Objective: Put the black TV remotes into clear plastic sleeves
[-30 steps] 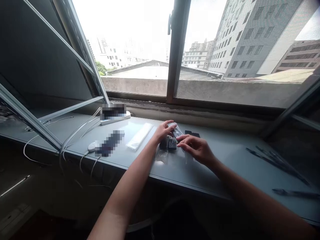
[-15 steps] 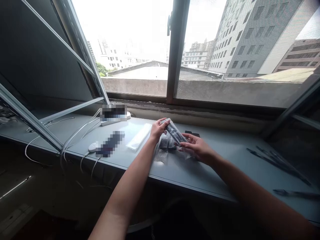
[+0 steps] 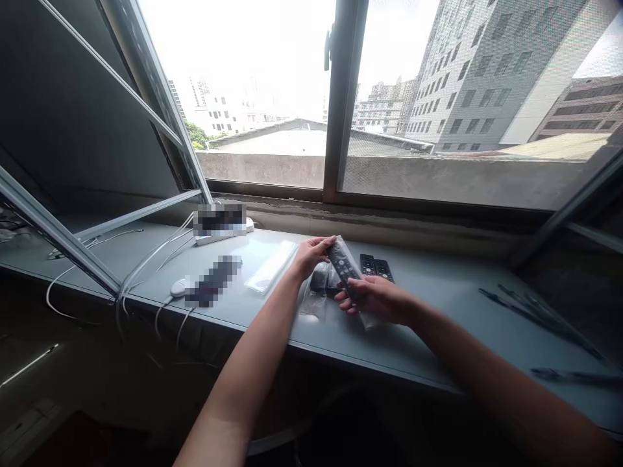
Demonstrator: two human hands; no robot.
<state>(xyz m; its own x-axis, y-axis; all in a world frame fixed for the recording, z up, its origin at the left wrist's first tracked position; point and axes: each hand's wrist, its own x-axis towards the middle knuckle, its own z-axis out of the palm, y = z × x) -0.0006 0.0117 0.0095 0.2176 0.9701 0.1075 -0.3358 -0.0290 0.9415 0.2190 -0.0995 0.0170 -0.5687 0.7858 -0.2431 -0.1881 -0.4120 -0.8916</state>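
Note:
A black remote control (image 3: 344, 266) in a clear plastic bag is held between my two hands above the table. My left hand (image 3: 311, 254) pinches the upper end of the bag and remote. My right hand (image 3: 377, 297) is wrapped round the lower end, with loose plastic hanging below it. Beneath and to the left lie bagged dark items (image 3: 318, 282), partly hidden. Just behind my right hand, bare black remotes (image 3: 367, 263) lie side by side on the table. A stack of clear plastic bags (image 3: 270, 267) lies left of my left hand.
The grey table (image 3: 438, 311) runs along a window. White cables and a white round plug (image 3: 179, 287) lie at the left, near a power strip (image 3: 221, 235). Dark strips (image 3: 535, 318) lie on the right. Metal frame bars (image 3: 146, 214) stand at the left.
The bagged remote has tilted so that its buttoned face shows. My right hand has shifted slightly down and left, its fingers closing round the lower end. More of the bare remotes shows behind it.

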